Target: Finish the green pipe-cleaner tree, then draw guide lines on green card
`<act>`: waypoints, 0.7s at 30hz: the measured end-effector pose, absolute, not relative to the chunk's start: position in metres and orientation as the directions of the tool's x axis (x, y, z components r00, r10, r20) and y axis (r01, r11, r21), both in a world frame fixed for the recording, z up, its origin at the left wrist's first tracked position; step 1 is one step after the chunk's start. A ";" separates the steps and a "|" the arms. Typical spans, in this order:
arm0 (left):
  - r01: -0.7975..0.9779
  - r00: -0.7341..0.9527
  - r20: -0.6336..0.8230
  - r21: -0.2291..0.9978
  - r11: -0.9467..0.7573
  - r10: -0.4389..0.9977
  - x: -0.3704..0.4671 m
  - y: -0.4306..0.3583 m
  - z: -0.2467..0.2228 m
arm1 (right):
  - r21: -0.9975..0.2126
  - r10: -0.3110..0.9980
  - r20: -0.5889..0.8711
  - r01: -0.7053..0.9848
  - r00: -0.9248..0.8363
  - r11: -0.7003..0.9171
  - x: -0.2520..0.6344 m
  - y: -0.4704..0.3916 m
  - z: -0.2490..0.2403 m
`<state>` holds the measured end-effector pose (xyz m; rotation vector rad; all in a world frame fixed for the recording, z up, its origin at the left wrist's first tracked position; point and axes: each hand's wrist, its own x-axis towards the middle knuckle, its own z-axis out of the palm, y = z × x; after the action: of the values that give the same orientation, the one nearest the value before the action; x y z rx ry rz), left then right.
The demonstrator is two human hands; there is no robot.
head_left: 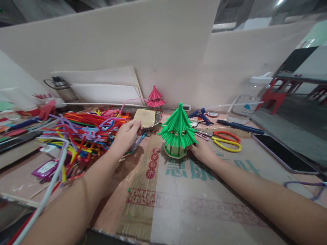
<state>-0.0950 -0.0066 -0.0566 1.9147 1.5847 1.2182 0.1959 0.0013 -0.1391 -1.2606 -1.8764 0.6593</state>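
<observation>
My left hand (130, 136) pinches the near edge of a flat, yellowish square piece (145, 117), which is over a round metal dish (156, 119). A green two-tiered pavilion model (180, 131) made of fuzzy stems stands upright on the cardboard. My right hand (200, 149) is at the right side of its base, its fingertips partly hidden behind the green roof edge. Thin brown posts join the model's roof to its pale, green-rimmed base. Behind, a similar pink model (154, 98) stands near the wall.
Colourful fuzzy stems (84, 129) are heaped at left. Scissors (227, 140), a blue glue gun (201, 115), a dark pen-like tool (240, 126), a phone (283, 151) and a clear bottle (242, 102) lie or stand at right. Printed cardboard (178, 197) covers the table's middle.
</observation>
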 end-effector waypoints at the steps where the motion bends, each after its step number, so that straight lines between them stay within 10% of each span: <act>1: 0.609 -0.009 0.386 0.734 -0.301 0.922 -0.095 -0.008 -0.055 | -0.757 0.923 0.316 0.527 -0.221 0.386 0.196 0.001 -0.139; 21: 0.712 0.050 0.337 0.648 -0.270 0.940 -0.092 -0.004 -0.070 | -0.740 0.895 0.370 0.504 -0.248 0.445 0.197 0.005 -0.143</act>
<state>-0.0923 -0.0040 -0.0697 2.0267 1.6714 1.0500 0.1967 0.0049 -0.1426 -1.1793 -1.9005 0.6216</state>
